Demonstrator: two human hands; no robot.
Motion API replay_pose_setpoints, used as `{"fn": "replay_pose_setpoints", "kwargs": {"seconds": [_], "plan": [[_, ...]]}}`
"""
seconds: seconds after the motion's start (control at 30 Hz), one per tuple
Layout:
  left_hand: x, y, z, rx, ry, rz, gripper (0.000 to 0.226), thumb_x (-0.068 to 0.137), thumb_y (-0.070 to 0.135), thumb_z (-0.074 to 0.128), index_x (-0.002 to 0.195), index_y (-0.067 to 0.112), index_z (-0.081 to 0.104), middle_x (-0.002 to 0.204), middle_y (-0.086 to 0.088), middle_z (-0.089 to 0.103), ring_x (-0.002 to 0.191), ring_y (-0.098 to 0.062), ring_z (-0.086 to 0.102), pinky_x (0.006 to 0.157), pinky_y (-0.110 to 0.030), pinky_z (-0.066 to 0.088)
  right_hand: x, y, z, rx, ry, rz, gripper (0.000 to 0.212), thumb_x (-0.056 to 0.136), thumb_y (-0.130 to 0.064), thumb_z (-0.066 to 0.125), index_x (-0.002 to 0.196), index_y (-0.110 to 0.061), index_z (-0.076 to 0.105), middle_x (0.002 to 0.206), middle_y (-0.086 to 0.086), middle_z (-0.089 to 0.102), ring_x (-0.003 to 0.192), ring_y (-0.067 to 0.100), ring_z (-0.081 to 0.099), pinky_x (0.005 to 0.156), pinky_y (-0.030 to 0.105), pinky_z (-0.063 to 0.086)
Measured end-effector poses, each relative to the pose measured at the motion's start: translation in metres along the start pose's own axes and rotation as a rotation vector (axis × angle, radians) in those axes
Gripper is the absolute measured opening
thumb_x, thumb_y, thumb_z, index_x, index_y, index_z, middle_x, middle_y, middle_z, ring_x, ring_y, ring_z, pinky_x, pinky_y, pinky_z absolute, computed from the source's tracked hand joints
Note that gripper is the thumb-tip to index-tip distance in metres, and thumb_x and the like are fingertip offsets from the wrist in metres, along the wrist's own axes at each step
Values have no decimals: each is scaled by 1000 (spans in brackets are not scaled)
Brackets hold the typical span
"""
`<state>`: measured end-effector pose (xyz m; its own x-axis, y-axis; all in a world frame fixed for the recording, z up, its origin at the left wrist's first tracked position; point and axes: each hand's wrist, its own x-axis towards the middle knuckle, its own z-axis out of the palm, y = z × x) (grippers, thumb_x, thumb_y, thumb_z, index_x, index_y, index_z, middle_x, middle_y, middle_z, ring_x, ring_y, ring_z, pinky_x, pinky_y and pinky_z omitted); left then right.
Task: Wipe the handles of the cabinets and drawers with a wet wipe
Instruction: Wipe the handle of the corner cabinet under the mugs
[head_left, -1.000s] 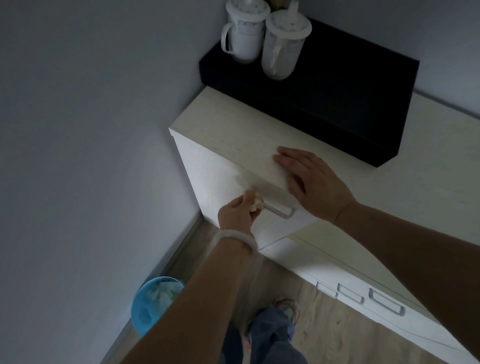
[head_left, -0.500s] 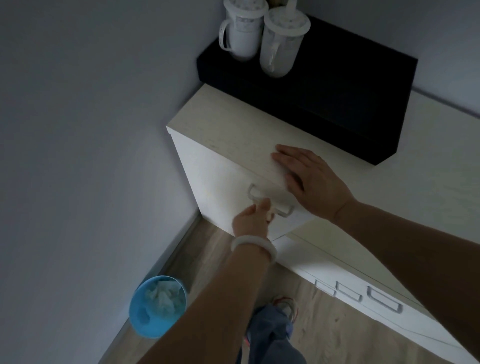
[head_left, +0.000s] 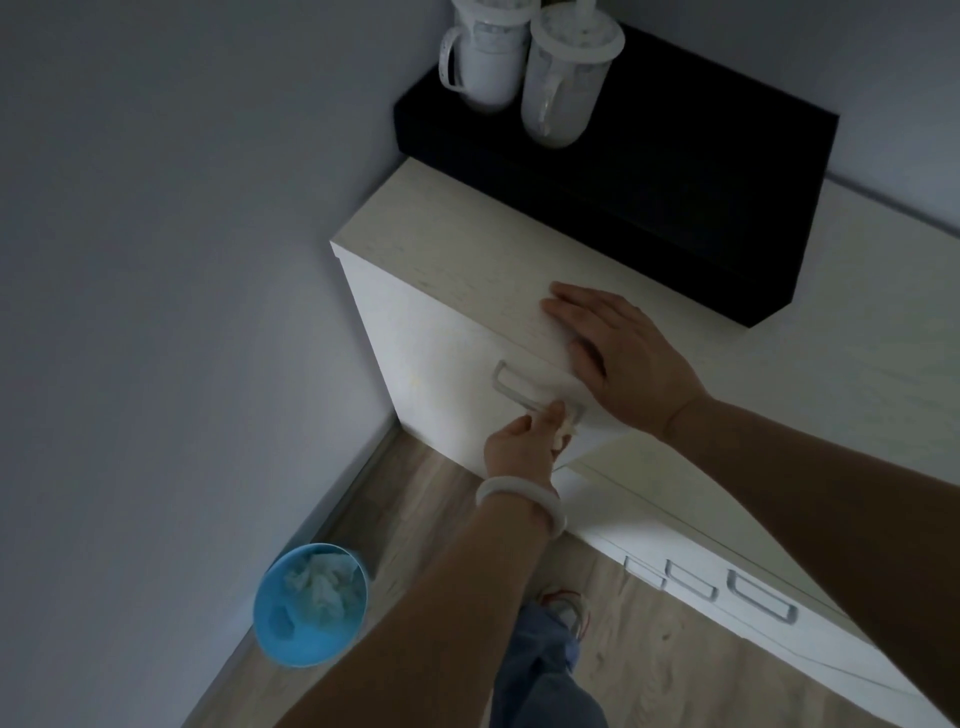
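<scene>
**Wiping a cabinet handle: hand positions at the right end of the pull**

The left hand (head_left: 522, 441) has its fingers curled round a small crumpled wet wipe (head_left: 563, 430), which it presses against the right end of the metal handle (head_left: 524, 392) on the front of the tall cabinet (head_left: 441, 374). The wipe shows only as a pale wad past the fingertips; the rest of it is hidden inside the grasp. Left of the grasp, the remainder of the handle runs bare and uncovered up the pale door. A white bangle (head_left: 519, 499) circles the wrist just behind the gripping hand.

The right hand (head_left: 618, 358) lies just above and to the right of the grasp, flat on the cabinet top, fingers straight and close together, holding nothing; its thumb edge reaches the front edge of the top, directly over the handle.

Beyond that flat hand, a black box (head_left: 675, 171) sits on the cabinet top, and two white lidded mugs (head_left: 524, 67) stand on the box's far left corner. Below and to the right of the grasp, a lower cabinet front carries three more handles (head_left: 727, 590) in a row. Well below and to the left of the grasp, a blue bin (head_left: 311, 605) holding crumpled white tissue stands on the wooden floor (head_left: 415, 493) by the wall.
</scene>
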<state>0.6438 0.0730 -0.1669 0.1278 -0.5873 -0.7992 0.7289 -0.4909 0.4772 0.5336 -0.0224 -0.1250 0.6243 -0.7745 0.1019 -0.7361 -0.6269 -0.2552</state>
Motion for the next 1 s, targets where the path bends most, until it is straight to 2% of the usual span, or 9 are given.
{"fn": "replay_pose_setpoints", "kwargs": {"seconds": [0.13,0.27,0.3,0.4,0.57,0.73,0.83,1.0], "plan": [[2,-4,2,45,-80,-12,17,74,12,82,70,4,68,65,-5,70,71,-20,68,92,-38,55,-1,1,0,-13,-7,4,51,98,-33,29,147,-20,38,154,-3,35,140,13,32,115,40,30],[-1,-7,7,-1,-103,-20,12,78,7,77,78,0,68,75,-10,71,74,-21,69,92,-37,55,0,0,1,-12,-7,6,51,98,-34,29,146,-19,39,153,-1,36,140,15,34,114,42,32],[-3,-6,6,-24,-127,-23,11,80,4,75,86,-3,68,81,-12,71,77,-22,68,91,-35,55,0,-1,1,-13,-8,5,51,98,-34,29,146,-19,39,153,-1,36,139,15,34,114,43,32],[-11,-5,1,-146,-266,-36,28,83,-15,60,110,-6,62,102,-15,68,91,-22,65,91,-31,54,0,1,0,-13,-12,7,51,99,-34,29,146,-20,39,154,-3,35,140,14,33,114,42,32],[-8,-7,-18,-289,-477,-93,46,82,-24,40,118,-3,58,113,-16,64,104,-27,61,94,-35,53,-1,1,0,-21,-14,4,50,99,-34,30,147,-21,38,154,-3,35,140,14,33,114,42,31],[-5,1,-10,-254,-482,-147,62,77,-31,29,125,-3,54,113,-16,62,100,-27,60,90,-35,55,-1,1,1,-20,-18,18,51,99,-35,29,147,-22,37,154,-4,34,140,14,32,115,42,31],[-6,7,-12,-145,-473,-108,54,82,-29,31,124,-4,52,104,-13,61,94,-23,58,87,-31,55,-1,1,0,-16,-15,20,51,99,-35,29,147,-21,37,154,-2,35,140,15,33,115,43,31],[2,22,-23,86,-503,-73,40,88,-22,39,124,-12,50,112,-14,61,96,-21,60,82,-26,57,-1,1,1,-13,1,-1,50,99,-31,34,147,-20,38,154,-2,35,139,14,33,115,40,30]]}}
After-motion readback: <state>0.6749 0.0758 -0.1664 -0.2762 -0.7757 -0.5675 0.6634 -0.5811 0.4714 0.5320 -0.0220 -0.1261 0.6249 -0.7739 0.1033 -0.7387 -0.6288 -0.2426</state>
